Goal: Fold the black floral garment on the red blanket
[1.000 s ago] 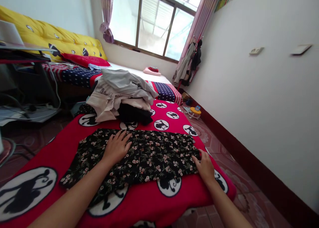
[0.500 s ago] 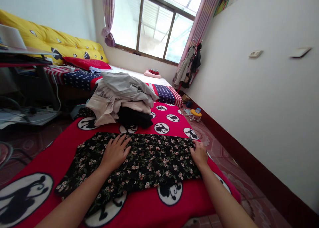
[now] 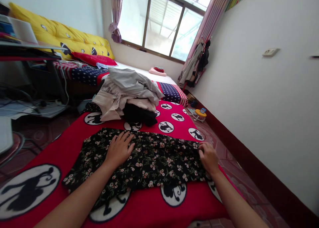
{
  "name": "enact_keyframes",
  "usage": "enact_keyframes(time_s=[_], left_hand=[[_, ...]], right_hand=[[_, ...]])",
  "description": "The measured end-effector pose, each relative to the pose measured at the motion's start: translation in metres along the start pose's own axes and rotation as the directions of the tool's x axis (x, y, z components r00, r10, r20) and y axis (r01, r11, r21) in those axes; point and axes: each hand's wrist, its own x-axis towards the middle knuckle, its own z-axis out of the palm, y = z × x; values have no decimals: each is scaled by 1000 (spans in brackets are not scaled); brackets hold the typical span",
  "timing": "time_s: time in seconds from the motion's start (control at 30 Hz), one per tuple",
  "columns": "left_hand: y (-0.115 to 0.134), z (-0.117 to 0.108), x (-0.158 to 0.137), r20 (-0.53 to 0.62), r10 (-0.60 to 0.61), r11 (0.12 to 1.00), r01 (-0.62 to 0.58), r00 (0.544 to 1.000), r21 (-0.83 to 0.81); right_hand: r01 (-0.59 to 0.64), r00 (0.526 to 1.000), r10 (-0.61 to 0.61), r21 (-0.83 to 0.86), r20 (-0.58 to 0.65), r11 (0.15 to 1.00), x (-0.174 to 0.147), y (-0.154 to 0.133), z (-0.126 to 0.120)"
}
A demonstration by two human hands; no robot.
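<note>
A black garment with a small pink-and-white flower print [image 3: 159, 161] lies spread across the red bedcover [image 3: 189, 204]; its exact kind cannot be told. My left hand [image 3: 120, 149] rests flat on its upper middle, fingers stretched out and slightly apart. At the garment's right end, my right hand [image 3: 208, 157] has its fingers curled over the far corner, pinching the cloth. The fabric there is slightly puckered, and part of the right edge is hidden by this hand. Beyond the garment sits a loose heap of grey and beige clothes [image 3: 132, 88] with a black piece [image 3: 141, 115] underneath.
Behind the heap stands another bed with a star-and-stripe cover [image 3: 171, 91] and a yellow cushion [image 3: 74, 38]. A desk [image 3: 32, 47] with cables is on the left. To the right are a small yellow stool [image 3: 200, 113], hanging clothes [image 3: 195, 63] and a white wall [image 3: 261, 98].
My right hand's fingers have curled in on the garment's far right corner, where the cloth has puckered a little. My left hand stays flat. The whole view has shifted slightly.
</note>
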Motion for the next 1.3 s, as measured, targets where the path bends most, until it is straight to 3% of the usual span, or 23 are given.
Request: enact_keyframes(time_s=[0.1,0.2,0.27,0.4,0.57,0.73,0.8,0.87,0.93,1.0,1.07,1.13,1.23,1.3], left_hand=[[1,-1,0,1,9,1000,-9,1000,9],[1,-2,0,7,22,1000,-22,1000,21],[1,-3,0,2,26,999,-26,1000,21],[1,-3,-1,-14,29,1000,-29,999,3],[3,-6,-3,-28,20,1000,-20,999,-10],[4,-8,-3,-42,-4,998,2,999,-60],[5,-8,-4,-38,-23,994,18,999,-107],[6,-9,-5,-20,-53,977,48,998,-209],[7,-11,-4,25,-108,890,108,994,-443],[5,-15,0,89,-160,717,177,983,-675],[-2,-22,5,140,-200,562,231,970,-794],[-15,-34,9,173,-243,478,273,955,-835],[-43,-58,3,259,-278,327,344,925,-880],[-62,-76,-9,367,-266,146,414,891,-899]], right_hand=[[47,985,-53,43,162,998,-11,7,-2],[-174,967,150,103,206,979,-6,10,-3],[-329,928,306,82,213,941,3,11,-1],[-478,837,467,-36,286,878,14,6,7],[-448,823,425,-27,377,893,14,-4,8],[-416,858,353,100,375,904,18,-14,-20],[-487,843,354,296,405,822,21,-26,-41],[-598,794,355,527,494,603,24,-48,-65],[-662,749,294,655,594,364,28,-80,-89],[-660,751,187,716,634,227,33,-118,-110],[-629,776,77,760,626,165,38,-160,-123],[-599,795,-34,792,606,121,42,-205,-126],[-579,793,-188,813,579,64,41,-271,-110],[-579,780,-259,814,569,45,34,-313,-89]])
